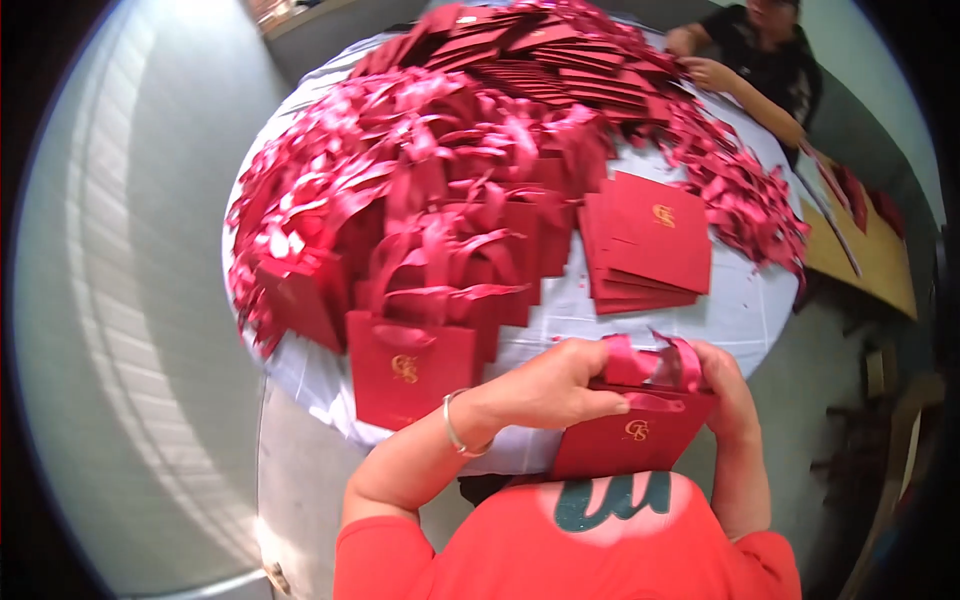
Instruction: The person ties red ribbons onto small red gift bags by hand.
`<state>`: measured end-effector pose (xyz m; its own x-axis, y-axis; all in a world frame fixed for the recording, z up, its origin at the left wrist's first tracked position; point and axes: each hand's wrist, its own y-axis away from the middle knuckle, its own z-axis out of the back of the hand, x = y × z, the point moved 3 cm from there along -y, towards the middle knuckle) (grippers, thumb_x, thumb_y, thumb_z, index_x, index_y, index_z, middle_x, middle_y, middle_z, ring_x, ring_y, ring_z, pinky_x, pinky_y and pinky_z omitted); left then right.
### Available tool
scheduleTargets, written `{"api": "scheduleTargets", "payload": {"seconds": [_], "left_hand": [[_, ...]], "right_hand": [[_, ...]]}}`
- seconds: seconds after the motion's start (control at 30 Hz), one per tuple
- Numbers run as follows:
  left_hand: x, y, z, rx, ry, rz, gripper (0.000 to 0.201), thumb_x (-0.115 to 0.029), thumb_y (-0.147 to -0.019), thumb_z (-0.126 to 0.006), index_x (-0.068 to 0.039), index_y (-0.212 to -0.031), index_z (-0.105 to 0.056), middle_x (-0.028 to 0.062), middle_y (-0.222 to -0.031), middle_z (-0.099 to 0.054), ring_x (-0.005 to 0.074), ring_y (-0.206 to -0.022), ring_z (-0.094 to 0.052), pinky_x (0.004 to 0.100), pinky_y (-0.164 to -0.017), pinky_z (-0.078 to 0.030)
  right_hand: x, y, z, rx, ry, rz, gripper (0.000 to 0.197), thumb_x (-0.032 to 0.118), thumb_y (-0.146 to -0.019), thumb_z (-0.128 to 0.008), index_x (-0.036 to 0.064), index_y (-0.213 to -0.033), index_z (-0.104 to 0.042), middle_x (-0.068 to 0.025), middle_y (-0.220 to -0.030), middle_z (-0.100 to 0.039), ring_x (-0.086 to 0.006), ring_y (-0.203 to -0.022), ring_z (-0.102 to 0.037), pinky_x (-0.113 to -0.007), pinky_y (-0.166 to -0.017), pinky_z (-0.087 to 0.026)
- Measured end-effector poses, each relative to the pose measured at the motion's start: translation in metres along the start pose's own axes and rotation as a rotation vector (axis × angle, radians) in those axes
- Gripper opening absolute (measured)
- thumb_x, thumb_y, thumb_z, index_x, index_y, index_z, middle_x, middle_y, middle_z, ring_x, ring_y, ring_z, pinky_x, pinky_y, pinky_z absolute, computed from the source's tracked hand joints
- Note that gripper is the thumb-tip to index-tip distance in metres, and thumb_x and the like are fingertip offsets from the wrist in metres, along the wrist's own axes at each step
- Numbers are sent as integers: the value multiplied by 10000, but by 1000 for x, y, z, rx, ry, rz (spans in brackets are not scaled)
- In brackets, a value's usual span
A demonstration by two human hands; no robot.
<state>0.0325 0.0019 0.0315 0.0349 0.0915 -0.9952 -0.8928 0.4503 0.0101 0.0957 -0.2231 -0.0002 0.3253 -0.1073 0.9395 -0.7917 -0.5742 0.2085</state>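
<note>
A dark red paper gift bag (620, 445) with pink ribbon handles stands at the table's near edge, close to my body. My left hand (575, 385) grips its top left edge, thumb on the front face and fingers behind. At the top right corner, my right hand (728, 392) holds the other side, its fingers partly hidden behind the bag. The ribbon handles (655, 365) loop up between both hands. Just beyond lies a stack of flat red bags (660, 235). To the left, a finished-looking upright bag (410, 372) fronts rows of similar ribboned bags.
A white-covered round table (745, 305) carries heaps of pink ribbons (740, 190) and piles of flat red bags (560, 50) at the far side. Another person (765, 70) works at the far right. A wooden table (865, 250) stands on the right.
</note>
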Motion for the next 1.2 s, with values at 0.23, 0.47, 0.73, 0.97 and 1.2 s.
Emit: {"api": "scheduleTargets", "payload": {"seconds": [0.23,0.47,0.73,0.97,1.2], "left_hand": [[-2,8,8,-238,84,-86,351,-36,-903,-711,3,-1241,-623,68,-1100,-691,110,-990,-627,283,-895,-515],[-95,84,35,-1012,-503,-594,374,30,-858,-704,42,-1219,-606,194,-1211,-676,225,-1053,-690,306,-877,-569],[-69,238,34,-1738,-432,-657,157,-14,-998,-531,53,-1127,-589,180,-1053,-701,224,-952,-691,315,-866,-552],[0,303,58,-1870,-181,-296,187,-55,-989,-601,38,-1144,-644,96,-1044,-696,138,-940,-664,276,-854,-542],[50,296,116,-1691,-713,283,607,-235,-914,-655,79,-1403,-480,302,-1346,-582,394,-1271,-569,415,-1077,-446]], "right_hand": [[10,9,-1,136,189,70,266,56,-916,-656,-49,-1158,-689,-80,-1051,-720,-130,-937,-669,-278,-831,-531],[41,-6,-24,-125,22,428,390,33,-953,-667,-56,-1322,-579,-107,-1218,-678,-158,-1061,-649,-297,-966,-502],[67,-51,-170,300,265,523,359,24,-913,-709,-33,-1255,-619,-60,-1167,-671,-112,-1069,-608,-253,-928,-491],[66,-102,-308,480,86,640,287,69,-932,-691,-51,-1184,-626,-76,-1019,-707,-112,-919,-657,-264,-796,-546],[42,-119,-338,455,749,644,555,309,-816,-822,-48,-1172,-589,-232,-959,-680,-295,-870,-698,-375,-781,-548]]}}
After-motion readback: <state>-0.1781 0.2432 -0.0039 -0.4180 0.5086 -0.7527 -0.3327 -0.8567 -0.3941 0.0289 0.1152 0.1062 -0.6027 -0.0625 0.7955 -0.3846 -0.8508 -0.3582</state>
